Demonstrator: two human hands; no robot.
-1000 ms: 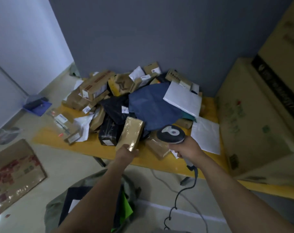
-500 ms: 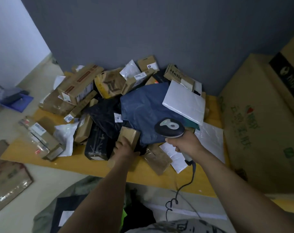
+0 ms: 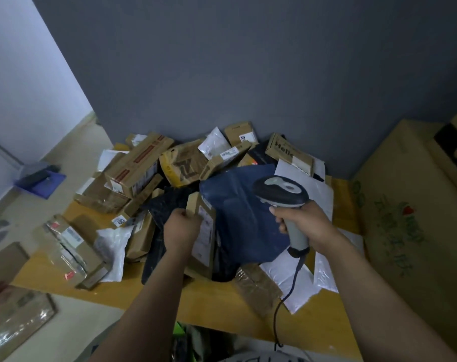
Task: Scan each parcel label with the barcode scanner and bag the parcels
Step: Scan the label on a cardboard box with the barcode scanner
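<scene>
Tall printed cardboard cartons [image 3: 410,210], cut off at the right edge, are stood beside the yellow wooden table [image 3: 222,307]. Parcels [image 3: 143,173] (brown boxes, white and black plastic mailers) are heaped on it against the grey wall [image 3: 248,74]; most of their print cannot be read. A crumpled blue mailer [image 3: 243,212] is laid on top of the heap. In front of it a flat brown box [image 3: 205,231] is held on edge by the left hand [image 3: 181,228], fingers curled round its left side; its long axis runs near to far, its white-labelled face is turned right, and its near end is partly hidden behind the forearm [image 3: 154,296]. The scanner [image 3: 279,190], grey and black plastic, is gripped at the handle by the right hand [image 3: 305,223], all fingers wrapped round it; its rounded head is pointed left, toward the box. A dark cable [image 3: 287,291] is trailed from the handle over the table edge.
</scene>
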